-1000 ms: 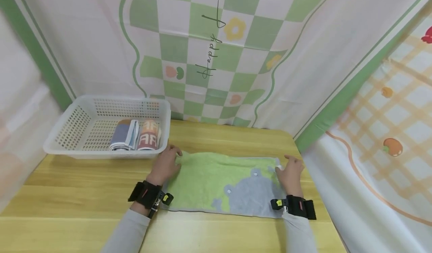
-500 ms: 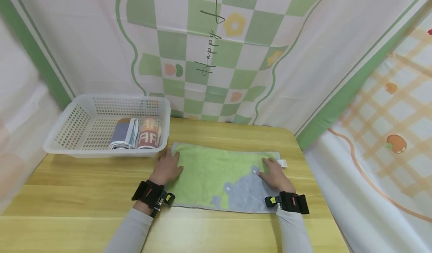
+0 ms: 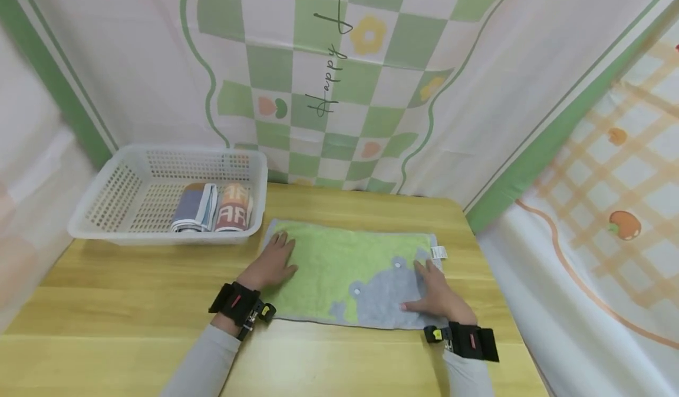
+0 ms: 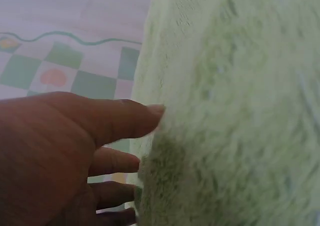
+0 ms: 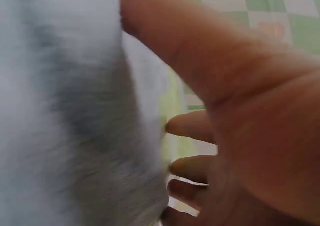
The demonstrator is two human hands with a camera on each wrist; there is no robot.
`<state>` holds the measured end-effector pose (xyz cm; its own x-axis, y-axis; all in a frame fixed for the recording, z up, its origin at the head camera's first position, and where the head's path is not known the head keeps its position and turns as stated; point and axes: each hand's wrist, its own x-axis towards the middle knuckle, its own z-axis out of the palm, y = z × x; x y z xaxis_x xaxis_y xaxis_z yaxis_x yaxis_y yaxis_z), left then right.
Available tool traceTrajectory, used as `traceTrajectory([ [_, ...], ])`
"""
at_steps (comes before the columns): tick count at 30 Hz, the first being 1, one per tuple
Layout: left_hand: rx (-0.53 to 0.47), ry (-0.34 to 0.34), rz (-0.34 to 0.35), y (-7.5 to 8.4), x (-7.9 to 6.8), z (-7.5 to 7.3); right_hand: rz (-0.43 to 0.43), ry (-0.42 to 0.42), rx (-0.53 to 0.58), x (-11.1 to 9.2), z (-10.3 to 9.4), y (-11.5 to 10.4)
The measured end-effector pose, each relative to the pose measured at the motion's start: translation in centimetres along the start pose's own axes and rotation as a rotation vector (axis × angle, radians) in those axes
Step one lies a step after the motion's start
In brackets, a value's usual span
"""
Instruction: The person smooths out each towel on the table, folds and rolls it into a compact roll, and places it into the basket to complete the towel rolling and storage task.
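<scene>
A green towel with a grey animal figure and a grey border lies spread flat on the wooden table. On its left part rests my left hand, fingers spread; in the left wrist view the thumb and fingertips of the left hand touch the green pile. My right hand lies over the grey figure at the right end, thumb stretched out to the left. Seen from the right wrist, the fingertips of the right hand meet the grey cloth. A white label sticks out from the towel's right edge.
A white plastic basket stands at the back left, close to the towel's corner. It holds a folded blue-and-white cloth and a rolled orange-and-red cloth. Patterned curtains hang behind the wooden table.
Both hands let go of the towel's far corners and now rest on top of it. The towel lies flatter, its label showing. The right hand has slid toward the near edge.
</scene>
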<state>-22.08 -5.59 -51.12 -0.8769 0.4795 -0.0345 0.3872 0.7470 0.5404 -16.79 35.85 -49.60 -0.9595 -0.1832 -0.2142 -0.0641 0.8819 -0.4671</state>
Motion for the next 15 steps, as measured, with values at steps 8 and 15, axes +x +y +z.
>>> traceTrajectory([
  [8,-0.060,0.022,-0.018,-0.7,-0.6,-0.3,-0.043,-0.003,0.052,-0.9,0.2,1.1],
  [15,-0.043,0.050,-0.017,-0.8,-0.5,-0.5,-0.059,0.029,0.091,-2.2,-0.1,2.5],
])
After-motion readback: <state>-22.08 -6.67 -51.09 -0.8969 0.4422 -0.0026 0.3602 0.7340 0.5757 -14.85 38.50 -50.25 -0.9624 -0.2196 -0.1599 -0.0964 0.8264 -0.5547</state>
